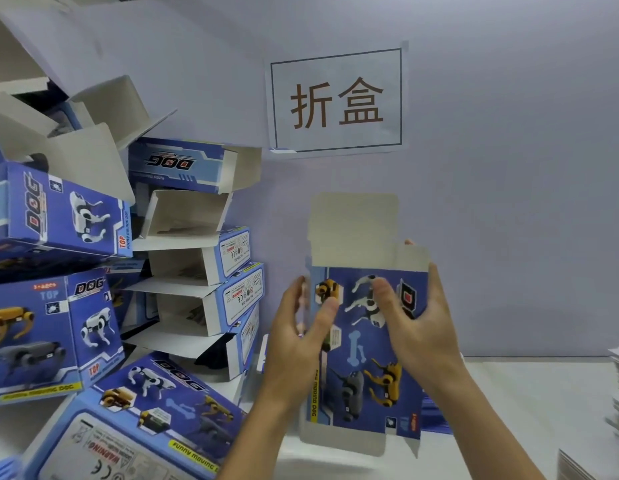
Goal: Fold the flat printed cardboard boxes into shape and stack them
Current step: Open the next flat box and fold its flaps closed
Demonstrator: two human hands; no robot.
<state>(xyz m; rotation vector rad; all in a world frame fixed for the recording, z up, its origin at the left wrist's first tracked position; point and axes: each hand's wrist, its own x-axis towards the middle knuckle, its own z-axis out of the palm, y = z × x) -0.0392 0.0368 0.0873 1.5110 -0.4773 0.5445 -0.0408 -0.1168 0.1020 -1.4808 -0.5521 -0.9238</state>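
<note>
While both hands hold the blue box [367, 344] upright in the air above the white table [509, 393], in front of the wall and right of the pile of folded boxes [183, 271], it is only partly squared, and that is where trouble could start. The left hand [297, 337] grips its left edge, thumb on the printed face and fingers behind; the right hand [419, 323] clasps the right edge the same way. With the top flap [353, 223] standing open and the bottom flap [342, 438] hanging loose, an uneven squeeze could crease a panel off its score line, or the sleeve could spring flat again. The pile looks loosely heaped, with several boxes tilted, so setting 1 more on it carelessly could well bring some sliding down. Legible print on the piled boxes includes "DOG", "TOP", "FUNNY MOVING DOG", "WARNING" and what looks like "3+ AGES"; the held box shows "MOVING DOG" along a yellow strip. A paper sign [335, 100] on the wall reads "折盒". At the right edge sits a stack of flat sheets [618, 393].
</note>
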